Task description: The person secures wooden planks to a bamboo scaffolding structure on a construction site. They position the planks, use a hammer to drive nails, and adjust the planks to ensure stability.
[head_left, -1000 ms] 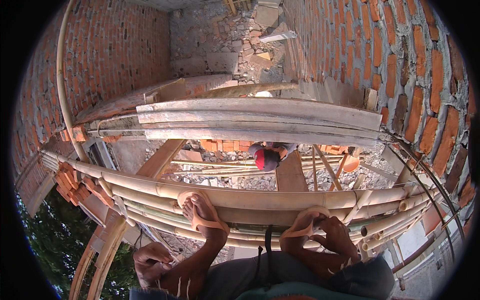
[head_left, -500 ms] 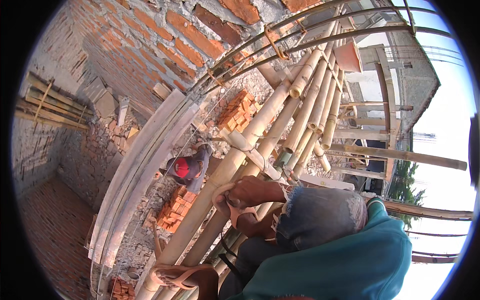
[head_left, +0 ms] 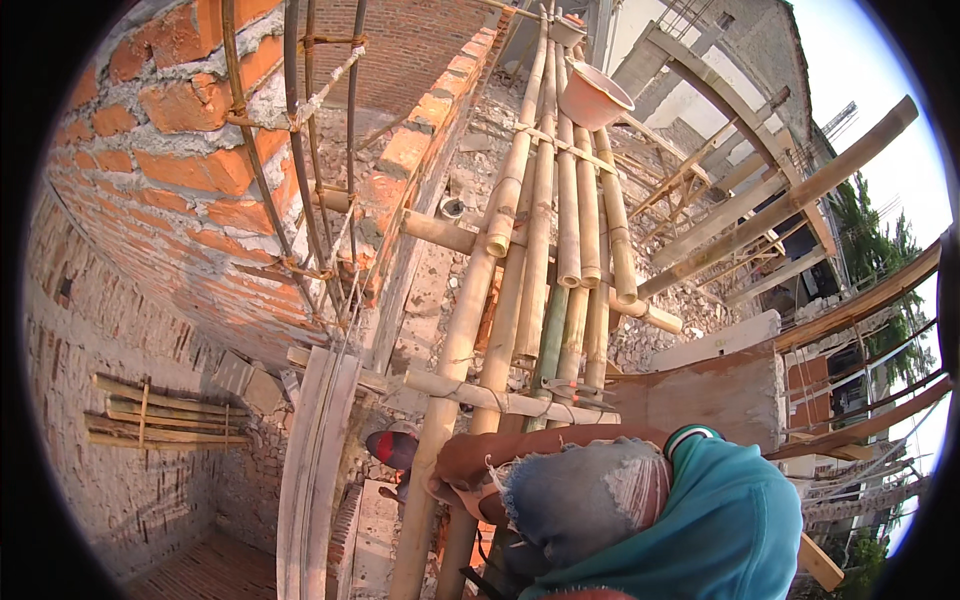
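1. The person's right arm reaches toward nine o'clock past the bent knee [head_left: 570,490], and its right hand [head_left: 448,472] seems to end beside the thick bamboo pole [head_left: 459,350]; I can't tell whether its fingers are wide, narrow or gripping.
2. The left hand is out of sight, so the right is the nearer one.
3. That pole lies just beside the right hand, its long axis running from seven o'clock up toward one.
4. At two o'clock from the hand, what looks like a pincer tool [head_left: 577,392] lies near the crosspiece [head_left: 510,402].
5. Toward one o'clock, farther off, sits a pink bucket [head_left: 594,98].
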Available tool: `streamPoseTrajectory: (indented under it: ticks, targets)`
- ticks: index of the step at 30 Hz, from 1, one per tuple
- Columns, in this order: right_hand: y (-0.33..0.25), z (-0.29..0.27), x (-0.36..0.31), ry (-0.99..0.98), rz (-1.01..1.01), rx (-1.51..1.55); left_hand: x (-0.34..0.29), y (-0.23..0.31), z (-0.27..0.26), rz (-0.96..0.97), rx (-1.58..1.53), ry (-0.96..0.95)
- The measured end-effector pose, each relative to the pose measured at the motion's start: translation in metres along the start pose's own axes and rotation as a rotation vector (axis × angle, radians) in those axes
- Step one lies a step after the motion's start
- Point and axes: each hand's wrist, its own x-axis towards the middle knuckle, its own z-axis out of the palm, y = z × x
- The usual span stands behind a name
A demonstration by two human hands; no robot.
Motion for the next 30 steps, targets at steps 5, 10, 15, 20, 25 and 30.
streamPoseTrajectory:
  ticks: [5,10,15,20,25,30]
  targets:
    - [-0.004,-0.013,0.018,-0.152,0.028,0.006,0.034,0.0,-0.105,0.197,-0.046,-0.386]
    - [-0.01,-0.031,0.027,-0.288,0.057,-0.009,0.054,0.006,-0.217,0.31,0.053,-0.69]
    - [-0.012,-0.04,0.024,-0.239,0.147,0.046,0.044,0.021,-0.282,0.33,0.14,-0.828]
    - [-0.007,-0.04,0.018,-0.412,0.021,-0.001,0.025,0.019,-0.309,0.301,0.083,-0.748]
    - [-0.003,-0.04,0.018,-0.422,0.043,0.03,0.023,0.017,-0.319,-0.031,0.038,-0.787]
    - [0.005,-0.033,0.032,-0.466,0.036,0.076,0.019,0.005,-0.329,0.069,-0.037,-0.708]
